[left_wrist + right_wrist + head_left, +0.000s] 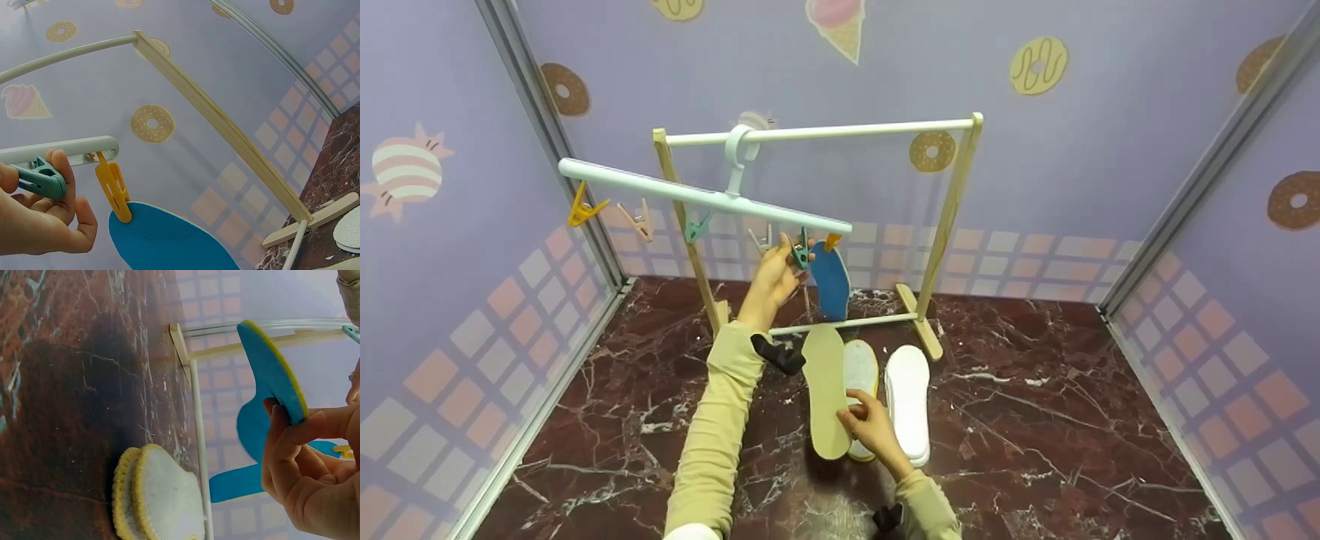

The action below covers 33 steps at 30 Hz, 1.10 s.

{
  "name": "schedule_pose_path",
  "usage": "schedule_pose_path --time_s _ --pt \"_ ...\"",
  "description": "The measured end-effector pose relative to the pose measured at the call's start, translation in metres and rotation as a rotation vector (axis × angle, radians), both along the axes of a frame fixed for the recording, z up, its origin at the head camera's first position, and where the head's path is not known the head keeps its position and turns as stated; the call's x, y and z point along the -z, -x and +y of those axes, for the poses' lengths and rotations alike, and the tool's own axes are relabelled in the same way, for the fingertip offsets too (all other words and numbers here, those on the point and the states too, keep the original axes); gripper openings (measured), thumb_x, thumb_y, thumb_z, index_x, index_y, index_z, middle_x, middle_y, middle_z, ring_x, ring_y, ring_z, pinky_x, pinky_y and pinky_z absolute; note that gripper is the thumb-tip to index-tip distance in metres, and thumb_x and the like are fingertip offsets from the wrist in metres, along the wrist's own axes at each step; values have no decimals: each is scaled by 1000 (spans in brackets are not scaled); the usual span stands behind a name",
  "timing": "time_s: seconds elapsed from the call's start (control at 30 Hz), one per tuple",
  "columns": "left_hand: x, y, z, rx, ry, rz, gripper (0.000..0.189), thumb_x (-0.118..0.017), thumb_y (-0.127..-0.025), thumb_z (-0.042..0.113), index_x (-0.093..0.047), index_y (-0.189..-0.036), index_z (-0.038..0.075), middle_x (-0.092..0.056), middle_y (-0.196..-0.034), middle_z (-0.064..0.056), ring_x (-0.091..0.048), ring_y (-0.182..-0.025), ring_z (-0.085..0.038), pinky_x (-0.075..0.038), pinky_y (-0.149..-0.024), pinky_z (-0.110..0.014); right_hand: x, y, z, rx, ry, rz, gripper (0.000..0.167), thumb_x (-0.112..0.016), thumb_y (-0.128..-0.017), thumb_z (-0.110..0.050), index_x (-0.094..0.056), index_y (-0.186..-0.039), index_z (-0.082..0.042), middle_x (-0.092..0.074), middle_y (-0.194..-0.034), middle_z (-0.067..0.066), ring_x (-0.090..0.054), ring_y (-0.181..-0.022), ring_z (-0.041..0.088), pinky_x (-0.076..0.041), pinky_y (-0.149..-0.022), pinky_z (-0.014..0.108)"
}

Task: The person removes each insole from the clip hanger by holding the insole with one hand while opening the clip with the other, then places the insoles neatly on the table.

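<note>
My left hand (pixel 774 279) pinches a dark green clothespin (pixel 48 181) that hangs near the right end of a pale hanger (pixel 660 185). Right beside it, an orange clothespin (pixel 114 188) holds a blue insole (pixel 831 283) at its tip. Lower down, my right hand (pixel 876 429) pinches another insole (pixel 826 394) by its edge, between thumb and fingers. This insole shows a beige face in the head view and a blue face with a yellow rim in the right wrist view. It is raised above the floor, its far end pointing toward the rack.
The hanger hooks over the top bar of a wooden rack (pixel 952 210). Further left dangle yellow, pink and green clothespins (pixel 697 226). On the dark marble floor (pixel 1020 450) lie yellow-edged insoles (pixel 169 489) and a stack of white insoles (pixel 909 401). Patterned walls surround the space.
</note>
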<state>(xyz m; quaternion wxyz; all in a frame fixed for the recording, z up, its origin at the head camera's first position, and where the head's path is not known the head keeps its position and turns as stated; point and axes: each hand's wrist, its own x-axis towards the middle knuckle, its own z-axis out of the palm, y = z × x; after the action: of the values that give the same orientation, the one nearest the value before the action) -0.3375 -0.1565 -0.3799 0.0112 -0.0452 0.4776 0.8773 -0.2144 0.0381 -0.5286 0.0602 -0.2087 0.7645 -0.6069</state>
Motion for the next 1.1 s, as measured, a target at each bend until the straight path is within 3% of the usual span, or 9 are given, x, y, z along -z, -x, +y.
schedule_pose_path --time_s 0.27,0.4,0.43,0.53,0.63,0.67,0.8,0.97,1.1 --pt "0 -1 0 -5 23 1 55 -21 -94 37 -34 -132 0 -63 -76 11 -53 -67 -6 -34 -65 -25 0 -5 -2 -4 -45 31 31 -53 -84 3 -48 -113 15 -61 -79 34 -45 -48 11 -35 -44 11" --pt "13 10 -3 1 32 29 55 -24 -92 42 -43 -126 2 -64 -82 9 -53 -71 -6 -34 -66 -26 2 -4 -4 -22 -36 33 31 -53 -84 4 -47 -112 18 -60 -76 35 -42 -46 7 -34 -44 11" --pt "25 22 -8 30 3 72 54 -30 -90 44 -48 -120 4 -65 -84 8 -55 -72 -8 -35 -65 -26 3 -4 -4 -28 -34 33 32 -53 -84 4 -46 -112 19 -59 -75 36 -41 -45 7 -33 -44 12" --pt "31 28 -10 39 -9 92 52 -34 -88 46 -54 -113 6 -65 -86 5 -54 -73 -9 -34 -65 -27 4 -2 -6 -40 -35 38 33 -53 -85 4 -45 -112 21 -58 -76 37 -41 -46 8 -34 -45 12" --pt "27 25 -8 9 16 64 51 -31 -90 44 -52 -115 6 -64 -82 5 -54 -72 -8 -35 -64 -26 5 -1 -7 -44 -49 21 34 -52 -85 4 -44 -113 21 -59 -79 36 -45 -49 11 -36 -46 13" --pt "15 14 -3 -18 45 26 52 -25 -92 42 -49 -119 5 -63 -81 6 -52 -71 -7 -34 -66 -26 5 -1 -7 -44 -55 15 34 -52 -85 5 -44 -113 20 -60 -80 36 -46 -51 12 -38 -47 13" --pt "2 0 0 11 22 19 51 -22 -94 37 -42 -125 2 -63 -78 7 -53 -69 -7 -35 -65 -25 6 -1 -8 -61 -78 -2 37 -51 -84 6 -41 -118 18 -59 -79 34 -48 -54 11 -40 -50 16" --pt "-2 -3 0 23 21 13 55 -20 -94 37 -35 -131 0 -63 -75 11 -54 -68 -6 -36 -65 -25 7 -1 -9 -119 -76 -3 50 -49 -83 9 -30 -129 12 -56 -76 34 -43 -56 7 -36 -53 15" --pt "0 0 0 15 14 2 54 -20 -94 38 -35 -132 2 -64 -74 12 -54 -67 -6 -37 -64 -25 7 0 -11 -145 -74 11 51 -49 -80 12 -31 -128 13 -56 -78 33 -45 -61 10 -36 -55 14"
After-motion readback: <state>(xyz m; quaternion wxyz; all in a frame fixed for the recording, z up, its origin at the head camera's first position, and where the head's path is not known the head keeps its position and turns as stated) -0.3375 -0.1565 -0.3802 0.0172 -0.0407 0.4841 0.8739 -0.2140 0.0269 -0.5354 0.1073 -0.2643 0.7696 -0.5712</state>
